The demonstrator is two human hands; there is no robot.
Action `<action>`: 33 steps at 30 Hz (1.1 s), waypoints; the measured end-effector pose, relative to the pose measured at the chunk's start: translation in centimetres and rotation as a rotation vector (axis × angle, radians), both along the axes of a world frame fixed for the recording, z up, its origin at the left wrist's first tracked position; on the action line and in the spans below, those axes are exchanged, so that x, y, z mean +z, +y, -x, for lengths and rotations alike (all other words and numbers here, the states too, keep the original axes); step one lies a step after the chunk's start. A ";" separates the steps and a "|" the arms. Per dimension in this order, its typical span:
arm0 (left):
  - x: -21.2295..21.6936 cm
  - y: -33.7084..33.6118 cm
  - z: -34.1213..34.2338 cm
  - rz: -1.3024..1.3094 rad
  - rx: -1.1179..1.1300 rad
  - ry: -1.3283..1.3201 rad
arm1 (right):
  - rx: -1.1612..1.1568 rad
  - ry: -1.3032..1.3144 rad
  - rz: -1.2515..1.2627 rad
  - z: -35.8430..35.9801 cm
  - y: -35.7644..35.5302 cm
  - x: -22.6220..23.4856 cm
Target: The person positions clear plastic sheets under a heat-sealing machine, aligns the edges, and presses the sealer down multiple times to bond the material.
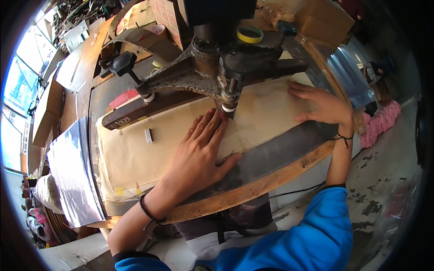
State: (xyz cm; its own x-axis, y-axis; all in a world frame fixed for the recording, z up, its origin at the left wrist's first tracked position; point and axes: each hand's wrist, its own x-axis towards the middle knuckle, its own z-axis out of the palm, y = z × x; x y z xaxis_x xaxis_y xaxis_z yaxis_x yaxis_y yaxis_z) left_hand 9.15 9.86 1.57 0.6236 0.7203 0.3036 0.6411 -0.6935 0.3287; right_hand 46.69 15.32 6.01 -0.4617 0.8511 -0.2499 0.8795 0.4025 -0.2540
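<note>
A long tan paper sheet [257,128], apparently with another beneath it, lies across the dark work surface. My left hand [201,147] rests flat on it with fingers stretched out and thumb apart, fingertips close to the white-ringed foot [229,108] of a dark metal press frame [187,74]. Toward the sheet's right end, my right hand [323,106] is spread on the paper, holding nothing. A dark metal bar [131,115] lies along the far part of the sheet, under the frame's arms. Left of my left hand, a small light-coloured block [148,135] sits on the paper.
Black knobs [123,63] top the frame's arms. A wooden edge [253,183] borders the table in front of me. Shiny silvery sheets [74,174] lie at left. A yellow tape roll [249,34] and a cardboard box [323,20] stand behind; a pink fuzzy bundle [381,123] is at right.
</note>
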 end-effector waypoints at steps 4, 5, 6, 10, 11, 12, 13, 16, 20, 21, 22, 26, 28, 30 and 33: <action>-0.2 0.0 0.1 -0.015 -0.017 -0.015 | -0.085 0.071 -0.007 0.2 -1.1 -1.3; -0.2 -0.1 0.1 -0.017 -0.025 -0.020 | -0.106 0.101 -0.020 0.3 -1.7 -1.7; -0.2 -0.1 0.1 -0.019 -0.033 -0.025 | -0.092 0.130 -0.058 0.3 -2.3 -2.1; -0.2 -0.4 0.1 -0.027 -0.054 -0.046 | -0.079 0.211 -0.147 0.3 -5.4 -3.3; -0.3 -0.5 0.2 -0.023 -0.064 -0.050 | -0.086 0.220 -0.156 0.3 -6.2 -3.4; -0.2 -0.6 0.2 -0.019 -0.075 -0.054 | -0.085 0.219 -0.180 0.3 -6.9 -3.6; -0.1 -0.8 0.1 -0.037 -0.077 -0.060 | -0.083 0.222 -0.201 0.2 -7.7 -4.0; 0.6 -1.6 -0.1 -0.037 -0.136 -0.065 | -0.094 0.313 -0.250 0.1 -9.7 -4.5; 2.2 -2.5 0.1 0.156 -0.391 0.032 | -0.066 0.424 -0.208 -0.8 -10.9 -4.2; 2.7 -2.8 -0.1 0.216 -0.464 0.074 | -0.040 0.431 -0.216 -1.0 -11.0 -4.3; 3.2 -2.8 -0.6 0.257 -0.479 0.109 | -0.008 0.439 -0.224 -1.0 -10.8 -4.4; 1.0 -0.7 -4.7 0.081 -0.373 -0.135 | 0.117 0.374 -0.311 -1.2 -10.9 -5.6; 0.0 0.3 -6.3 -0.026 -0.396 -0.094 | 0.110 0.358 -0.401 -0.1 -11.3 -5.2; -0.7 1.4 -7.1 -0.089 -0.409 -0.030 | 0.111 0.334 -0.470 0.6 -11.4 -5.0; -0.6 2.0 -7.5 -0.105 -0.451 0.013 | 0.102 0.290 -0.498 0.5 -11.7 -5.7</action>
State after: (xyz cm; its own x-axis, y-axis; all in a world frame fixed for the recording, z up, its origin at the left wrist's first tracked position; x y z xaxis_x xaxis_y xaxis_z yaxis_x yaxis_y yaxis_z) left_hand 16.70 11.82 1.00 0.8718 0.3422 0.3506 0.2716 -0.9332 0.2354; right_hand 46.21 3.60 0.34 -0.5376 0.7811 0.3175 0.7527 0.6143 -0.2368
